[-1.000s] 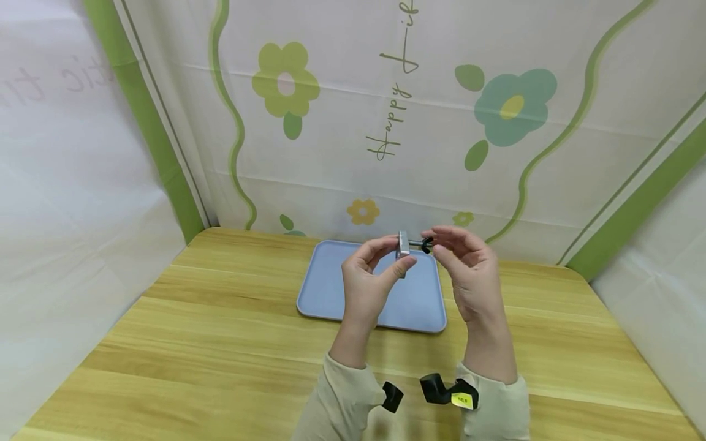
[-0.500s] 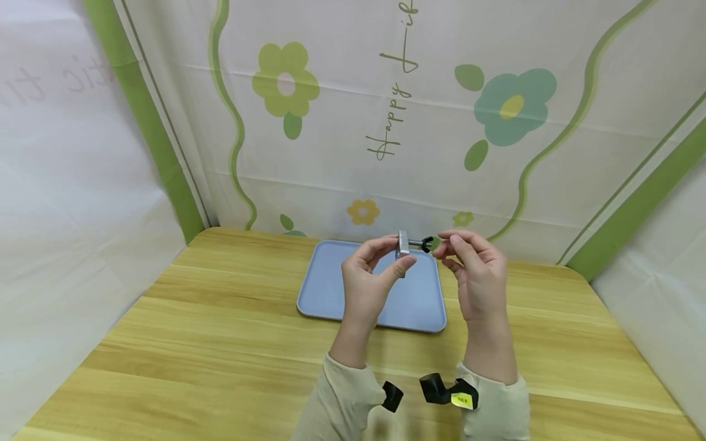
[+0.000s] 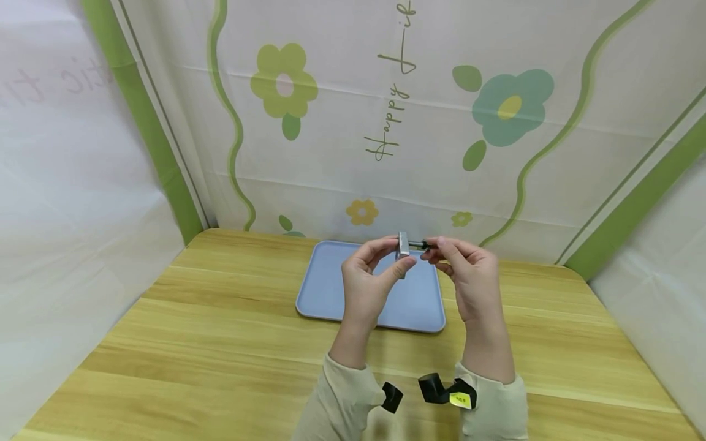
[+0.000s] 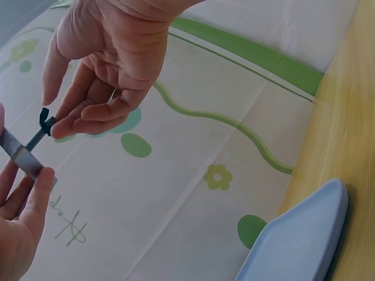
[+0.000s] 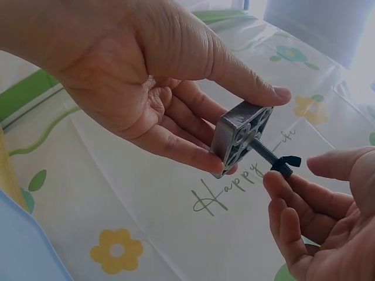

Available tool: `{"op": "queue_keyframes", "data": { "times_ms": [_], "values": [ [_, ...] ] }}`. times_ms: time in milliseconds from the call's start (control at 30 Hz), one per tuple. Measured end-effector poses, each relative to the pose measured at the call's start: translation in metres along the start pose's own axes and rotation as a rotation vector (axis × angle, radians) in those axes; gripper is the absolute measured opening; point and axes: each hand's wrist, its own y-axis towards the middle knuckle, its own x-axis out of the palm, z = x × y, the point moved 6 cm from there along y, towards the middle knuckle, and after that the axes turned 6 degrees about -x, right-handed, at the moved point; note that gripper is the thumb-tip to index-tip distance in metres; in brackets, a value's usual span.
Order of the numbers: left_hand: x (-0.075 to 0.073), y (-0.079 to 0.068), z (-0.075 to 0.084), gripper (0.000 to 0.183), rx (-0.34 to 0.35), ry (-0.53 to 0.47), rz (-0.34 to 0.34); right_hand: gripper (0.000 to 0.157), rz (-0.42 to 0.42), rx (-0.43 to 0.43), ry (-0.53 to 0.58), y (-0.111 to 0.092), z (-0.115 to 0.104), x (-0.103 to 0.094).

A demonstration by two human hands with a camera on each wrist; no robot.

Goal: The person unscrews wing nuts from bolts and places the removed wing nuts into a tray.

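My left hand [image 3: 368,278] grips a small square grey metal block [image 5: 227,136] by its edges, thumb on one side and fingers on the other. Hollows and ribs show on the block's face in the right wrist view. From its middle a threaded bolt [image 5: 265,151] sticks out to the right, bearing a black wing nut [image 5: 282,167] near its end. My right hand [image 3: 477,282] has its bent fingers against the wing nut, with the thumb close to one wing. In the left wrist view, those fingers partly cover the wing nut [image 4: 47,124].
A light blue tray [image 3: 320,288] lies on the wooden table [image 3: 220,343] below the hands. White cloth with printed flowers [image 3: 284,82] hangs behind, and plain cloth stands at both sides. Each sleeve carries a black wrist mount [image 3: 432,389].
My right hand drew off the wing nut to the right, then came back to it. The nut's wings now look turned. My left hand and the block stay in place.
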Motion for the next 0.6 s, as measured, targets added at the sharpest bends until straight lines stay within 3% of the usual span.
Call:
{"op": "queue_keyframes", "data": {
  "times_ms": [300,600],
  "values": [
    [-0.0010,-0.0002,0.0001,0.034,-0.002,0.000,0.007,0.019,-0.066,0.004,0.013,-0.0014,-0.0003,0.0036],
    [-0.0014,0.0000,-0.0015,0.035,0.002,-0.010,0.013,0.024,-0.106,-0.089,0.017,-0.0010,-0.0025,0.0052]
  ]
}}
